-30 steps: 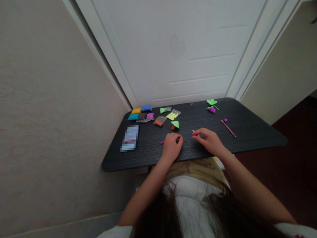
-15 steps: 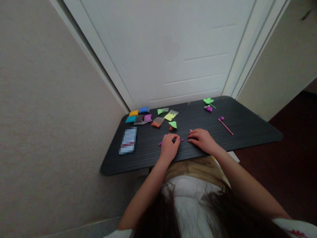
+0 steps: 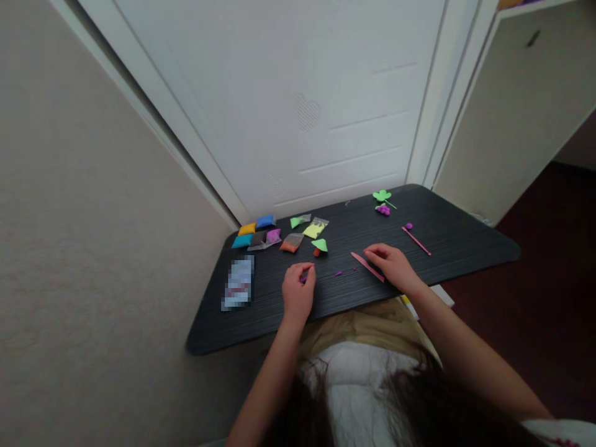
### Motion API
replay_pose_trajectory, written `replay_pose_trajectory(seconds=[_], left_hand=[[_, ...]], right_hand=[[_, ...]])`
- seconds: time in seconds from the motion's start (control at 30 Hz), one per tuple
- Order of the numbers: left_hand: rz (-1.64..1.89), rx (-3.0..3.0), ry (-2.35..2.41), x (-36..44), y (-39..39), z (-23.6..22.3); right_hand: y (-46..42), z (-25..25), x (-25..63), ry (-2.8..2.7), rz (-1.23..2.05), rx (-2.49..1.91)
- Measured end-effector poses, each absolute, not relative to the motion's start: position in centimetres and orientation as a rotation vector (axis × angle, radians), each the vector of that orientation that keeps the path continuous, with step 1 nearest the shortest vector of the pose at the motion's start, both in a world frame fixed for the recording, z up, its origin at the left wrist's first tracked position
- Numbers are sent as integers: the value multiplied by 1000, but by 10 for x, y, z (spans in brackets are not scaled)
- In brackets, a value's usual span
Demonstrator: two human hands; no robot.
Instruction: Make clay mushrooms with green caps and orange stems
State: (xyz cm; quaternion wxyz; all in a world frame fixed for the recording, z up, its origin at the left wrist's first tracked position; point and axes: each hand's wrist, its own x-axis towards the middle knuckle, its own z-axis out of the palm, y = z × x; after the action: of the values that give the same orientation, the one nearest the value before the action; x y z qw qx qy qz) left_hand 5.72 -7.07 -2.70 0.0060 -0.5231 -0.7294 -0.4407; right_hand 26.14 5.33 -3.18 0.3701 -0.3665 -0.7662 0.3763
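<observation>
My left hand (image 3: pixel 298 292) is closed, its fingers curled around purple modelling clay (image 3: pixel 303 279), which shows between thumb and fingers. To its right lie a short purple clay piece (image 3: pixel 338 273) and a tiny purple bit (image 3: pixel 354 269). A flat pink clay knife (image 3: pixel 367 267) rests slantwise on the table just left of my right hand (image 3: pixel 391 266). That hand is open, with bent fingers and thumb a little apart above the knife's right side. Beyond my left hand is a clay mushroom (image 3: pixel 319 247) with a green cap and red-brown stem.
Clay packets, including an orange-red one (image 3: pixel 291 243) and a yellow one (image 3: pixel 316 228), lie at the back left. A blurred phone-like object (image 3: pixel 239 282) is at the left. Back right are a green clover shape (image 3: pixel 382 195), purple clay grapes (image 3: pixel 383 210) and a pink stick tool (image 3: pixel 416 240).
My left hand has moved left with purple clay, and a short purple piece and tiny bit now lie apart from it. The pink knife now shows on the table beside my right hand. The view has shifted.
</observation>
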Motion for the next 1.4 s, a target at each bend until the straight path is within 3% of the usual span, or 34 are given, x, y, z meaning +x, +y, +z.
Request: replay_pose_trajectory(seconds=[0.2, 0.63, 0.87, 1.1, 1.23, 1.4], left_hand=[[-822, -1866, -2394, 25, -87, -26], [-753, -1822, -2340, 17, -76, -18], [-402, -1847, -2451, -12, 24, 32], [10, -1920, -2633, -12, 110, 27], [-2, -1911, -2668, -4, 119, 22], [-354, -1964, -2494, 16, 107, 54]], right_hand=[[53, -34, 274, -2376, 463, -961], [56, -33, 276, -2348, 204, -1226], [55, -32, 275, -2352, 206, -1200], [57, -33, 276, -2345, 263, -1194], [57, -32, 276, -2335, 299, -1175], [61, -38, 278, -2282, 397, -1146]])
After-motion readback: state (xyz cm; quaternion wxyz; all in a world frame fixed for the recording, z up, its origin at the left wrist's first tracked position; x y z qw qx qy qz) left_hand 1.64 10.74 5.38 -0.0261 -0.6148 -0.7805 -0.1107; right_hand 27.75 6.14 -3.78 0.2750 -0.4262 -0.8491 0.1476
